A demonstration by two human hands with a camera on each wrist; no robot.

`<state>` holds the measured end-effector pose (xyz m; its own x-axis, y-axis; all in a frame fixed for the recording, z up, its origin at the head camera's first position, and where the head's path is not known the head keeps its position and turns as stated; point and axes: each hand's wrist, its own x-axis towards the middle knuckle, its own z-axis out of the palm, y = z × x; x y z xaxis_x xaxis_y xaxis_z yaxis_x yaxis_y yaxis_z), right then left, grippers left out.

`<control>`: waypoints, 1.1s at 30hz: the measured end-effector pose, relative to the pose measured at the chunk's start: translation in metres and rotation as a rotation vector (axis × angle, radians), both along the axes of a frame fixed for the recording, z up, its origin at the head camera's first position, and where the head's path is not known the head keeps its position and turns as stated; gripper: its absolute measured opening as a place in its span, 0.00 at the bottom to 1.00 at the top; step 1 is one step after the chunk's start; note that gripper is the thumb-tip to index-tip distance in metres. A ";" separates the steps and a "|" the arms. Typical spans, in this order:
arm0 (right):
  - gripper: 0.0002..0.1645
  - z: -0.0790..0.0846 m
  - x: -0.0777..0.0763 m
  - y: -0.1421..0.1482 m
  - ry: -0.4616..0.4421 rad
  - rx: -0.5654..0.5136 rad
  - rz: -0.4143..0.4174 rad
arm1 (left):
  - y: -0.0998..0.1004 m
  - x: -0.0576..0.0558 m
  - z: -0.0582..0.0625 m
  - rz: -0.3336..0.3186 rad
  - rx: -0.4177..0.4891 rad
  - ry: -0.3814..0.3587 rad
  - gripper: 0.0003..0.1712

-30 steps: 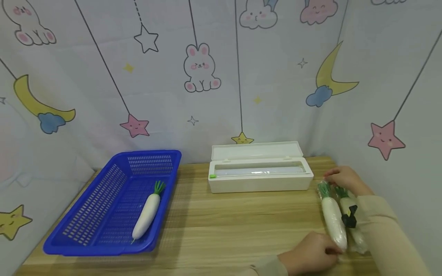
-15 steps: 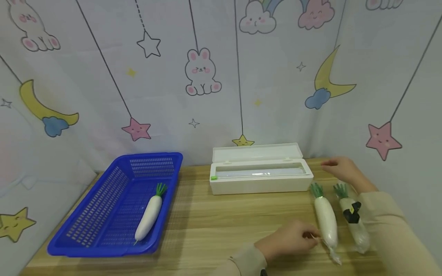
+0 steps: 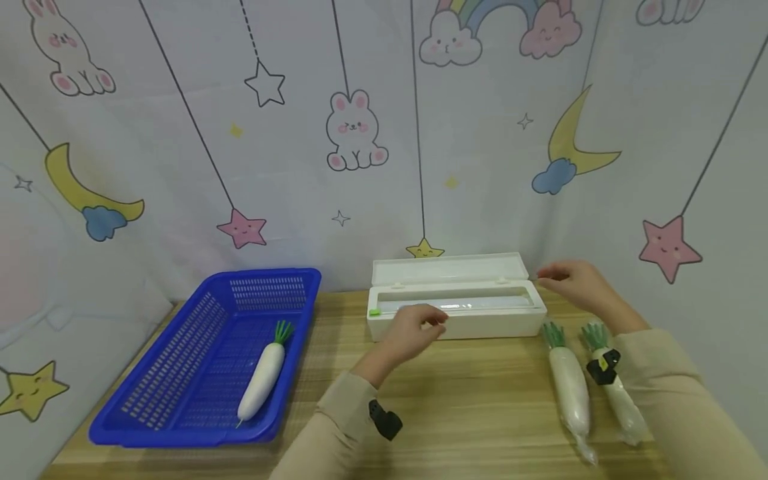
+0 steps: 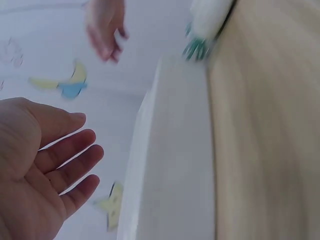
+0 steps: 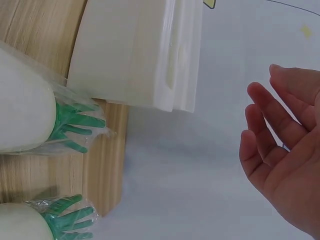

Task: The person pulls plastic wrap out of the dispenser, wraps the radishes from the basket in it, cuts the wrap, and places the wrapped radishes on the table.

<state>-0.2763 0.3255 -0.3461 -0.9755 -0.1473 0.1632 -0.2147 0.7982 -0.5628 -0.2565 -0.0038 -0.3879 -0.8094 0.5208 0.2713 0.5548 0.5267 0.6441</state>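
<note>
A white cling film box (image 3: 468,325) stands at the back of the table, its lid (image 3: 450,269) raised and a film roll (image 3: 480,303) inside. In front of its left part hovers my left hand (image 3: 411,333), fingers loosely bent and holding nothing, as the left wrist view confirms. My right hand (image 3: 573,283) is at the box's right end, above the table, relaxed with nothing in it. Below it, at the right, lie two white radishes with green tops in clear film: one radish (image 3: 569,387) with a twisted film tail, the other radish (image 3: 624,407) partly behind my right sleeve.
A blue plastic basket (image 3: 105,433) stands on the left of the wooden table (image 3: 468,413). An unwrapped white radish (image 3: 262,381) lies in it, green top toward the back. A white curtain (image 3: 288,193) printed with rabbits, stars and moons hangs behind the table.
My left hand has let go of the near wrapped radish's film end and moved left and up to the box. My right hand has left the radish tops and risen toward the box's right end.
</note>
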 end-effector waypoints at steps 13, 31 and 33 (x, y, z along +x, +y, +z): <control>0.18 -0.025 -0.004 -0.007 0.031 0.037 0.111 | -0.071 -0.044 -0.021 0.271 0.145 0.010 0.13; 0.21 -0.051 -0.016 -0.001 -0.107 -0.015 0.209 | -0.074 -0.064 -0.031 0.244 -0.043 -0.023 0.09; 0.19 -0.052 -0.019 -0.003 -0.116 0.002 0.213 | -0.073 -0.064 -0.027 0.246 -0.091 -0.040 0.09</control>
